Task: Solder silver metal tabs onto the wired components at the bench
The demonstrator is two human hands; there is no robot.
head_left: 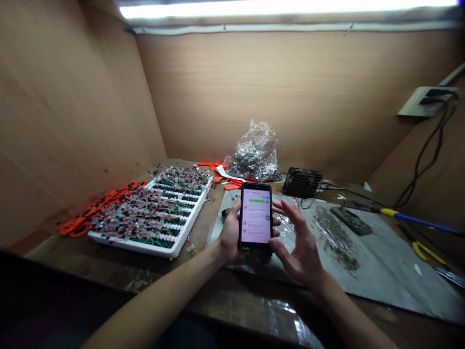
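Phone (255, 218), one, in curled left hand (229, 233); right hand (303, 245) half-open, empty, at its edge; one tray (186, 228).

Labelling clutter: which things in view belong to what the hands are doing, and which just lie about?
In use:
- phone, screen lit, in the left hand
- right hand, beside the phone's right edge

Lying about:
- white tray of wired parts
- clear plastic bag
- black grilled unit
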